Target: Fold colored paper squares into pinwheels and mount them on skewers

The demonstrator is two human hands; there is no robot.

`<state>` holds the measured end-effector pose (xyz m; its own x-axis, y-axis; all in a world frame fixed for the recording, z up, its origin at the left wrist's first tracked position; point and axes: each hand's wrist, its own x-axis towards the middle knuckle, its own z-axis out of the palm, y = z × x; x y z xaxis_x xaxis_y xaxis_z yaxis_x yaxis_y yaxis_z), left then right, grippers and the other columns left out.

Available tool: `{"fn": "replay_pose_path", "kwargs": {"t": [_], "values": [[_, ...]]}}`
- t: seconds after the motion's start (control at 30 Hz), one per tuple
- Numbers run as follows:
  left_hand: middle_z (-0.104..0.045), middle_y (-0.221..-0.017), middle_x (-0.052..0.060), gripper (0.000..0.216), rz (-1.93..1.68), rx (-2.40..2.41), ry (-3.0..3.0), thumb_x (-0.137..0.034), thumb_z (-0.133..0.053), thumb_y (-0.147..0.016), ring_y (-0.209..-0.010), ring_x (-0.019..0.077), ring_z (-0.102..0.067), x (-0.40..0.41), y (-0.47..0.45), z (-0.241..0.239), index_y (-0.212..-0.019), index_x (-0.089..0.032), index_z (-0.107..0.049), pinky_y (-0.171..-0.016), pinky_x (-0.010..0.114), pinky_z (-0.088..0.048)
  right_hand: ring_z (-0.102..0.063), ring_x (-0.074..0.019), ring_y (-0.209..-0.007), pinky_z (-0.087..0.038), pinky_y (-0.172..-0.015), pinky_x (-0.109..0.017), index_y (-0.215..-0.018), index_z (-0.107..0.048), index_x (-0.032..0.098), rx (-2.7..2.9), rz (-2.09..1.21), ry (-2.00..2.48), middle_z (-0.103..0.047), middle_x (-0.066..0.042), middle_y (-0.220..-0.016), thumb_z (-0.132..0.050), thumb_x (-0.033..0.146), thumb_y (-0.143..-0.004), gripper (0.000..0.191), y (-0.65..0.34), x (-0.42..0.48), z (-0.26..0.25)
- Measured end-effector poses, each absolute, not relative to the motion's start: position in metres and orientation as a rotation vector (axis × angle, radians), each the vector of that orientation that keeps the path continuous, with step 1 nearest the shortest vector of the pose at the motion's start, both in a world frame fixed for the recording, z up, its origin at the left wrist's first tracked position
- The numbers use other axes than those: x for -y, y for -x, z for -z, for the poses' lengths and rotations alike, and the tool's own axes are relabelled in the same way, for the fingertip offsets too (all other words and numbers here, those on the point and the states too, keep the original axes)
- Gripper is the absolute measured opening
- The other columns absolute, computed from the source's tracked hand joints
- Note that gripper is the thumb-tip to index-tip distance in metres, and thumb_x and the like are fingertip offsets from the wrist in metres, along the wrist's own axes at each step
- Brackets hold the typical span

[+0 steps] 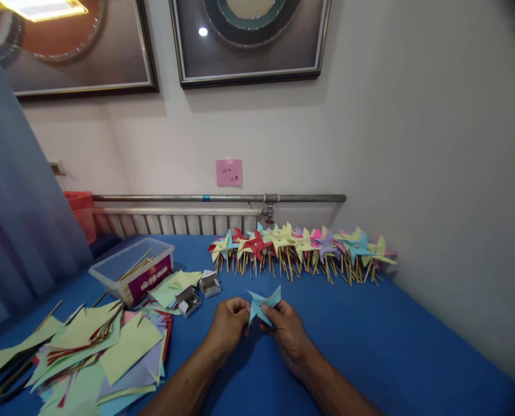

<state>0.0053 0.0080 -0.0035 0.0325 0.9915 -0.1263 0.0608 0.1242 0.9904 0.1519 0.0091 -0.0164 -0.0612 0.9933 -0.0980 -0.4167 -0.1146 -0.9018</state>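
Note:
A light-blue paper pinwheel (257, 301) is held just above the blue table, in front of me. My right hand (288, 334) grips it from the right, with the thumb pressed near its centre and the other fingers behind. At its left edge, my left hand (230, 323) has its thumb and fingers pinched together by a paper blade. Whether a stick or pin is behind the paper is hidden. Just beyond my left hand stand two small open boxes, one with metal pins (189, 301) inside and a second white box (209, 283).
Finished pinwheels on sticks (301, 248) lie in a row along the back. At left are stacked coloured paper sheets (105, 352), black-handled scissors (10, 372) and a clear plastic tub (153, 271) with sticks. A red basket (82, 214) stands behind, near a metal pipe (175, 198).

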Motion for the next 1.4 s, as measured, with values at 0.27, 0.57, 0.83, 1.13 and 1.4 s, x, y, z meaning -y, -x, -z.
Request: {"fn": "replay_pose_path", "kwargs": {"t": [0.27, 0.57, 0.83, 1.13, 1.4], "values": [[-0.051, -0.043, -0.006, 0.010, -1.096, -1.292, -1.189, -0.026, -0.062, -0.072, -0.035, 0.0066, -0.035, -0.0047, -0.0123, 0.0028, -0.066, -0.019, -0.061, -0.042, 0.020, -0.026, -0.054, -0.0144, -0.064, -0.045, -0.065, -0.028, -0.082, -0.070, 0.018, 0.865, -1.465, 0.900, -0.066, 0.002, -0.070, -0.088, 0.035, -0.063, 0.031, -0.1500, -0.0104, 0.0181], [-0.050, -0.041, -0.006, 0.010, -1.057, -1.363, -1.169, -0.025, -0.063, -0.073, -0.034, 0.0074, -0.036, -0.0042, -0.0126, 0.0014, -0.066, -0.020, -0.059, -0.038, 0.020, -0.025, -0.064, -0.0201, -0.078, -0.050, -0.072, -0.030, -0.085, -0.070, 0.019, 0.823, -1.464, 0.930, -0.073, -0.003, -0.085, -0.089, 0.037, -0.061, 0.035, -0.1499, -0.0114, 0.0196], [-0.050, -0.040, -0.006, 0.014, -1.049, -1.361, -1.170, -0.028, -0.065, -0.074, -0.032, 0.0071, -0.034, -0.0030, -0.0126, 0.0004, -0.064, -0.020, -0.057, -0.038, 0.020, -0.024, -0.061, -0.0181, -0.073, -0.050, -0.073, -0.031, -0.084, -0.070, 0.020, 0.822, -1.473, 0.917, -0.070, 0.000, -0.077, -0.090, 0.036, -0.061, 0.035, -0.1498, -0.0111, 0.0206], [-0.049, -0.040, -0.007, 0.013, -1.030, -1.371, -1.163, -0.027, -0.063, -0.073, -0.032, 0.0074, -0.033, -0.0018, -0.0130, -0.0022, -0.064, -0.021, -0.058, -0.038, 0.021, -0.023, -0.063, -0.0198, -0.076, -0.051, -0.075, -0.032, -0.087, -0.071, 0.019, 0.808, -1.462, 0.909, -0.072, -0.002, -0.079, -0.090, 0.036, -0.062, 0.035, -0.1492, -0.0099, 0.0210], [-0.048, -0.040, -0.007, 0.014, -1.073, -1.368, -1.186, -0.021, -0.061, -0.073, -0.034, 0.0072, -0.032, -0.0040, -0.0136, 0.0043, -0.060, -0.021, -0.056, -0.042, 0.021, -0.025, -0.062, -0.0182, -0.072, -0.049, -0.073, -0.031, -0.082, -0.072, 0.019, 0.825, -1.458, 0.879, -0.072, 0.000, -0.078, -0.087, 0.033, -0.063, 0.028, -0.1480, -0.0127, 0.0229]]}}
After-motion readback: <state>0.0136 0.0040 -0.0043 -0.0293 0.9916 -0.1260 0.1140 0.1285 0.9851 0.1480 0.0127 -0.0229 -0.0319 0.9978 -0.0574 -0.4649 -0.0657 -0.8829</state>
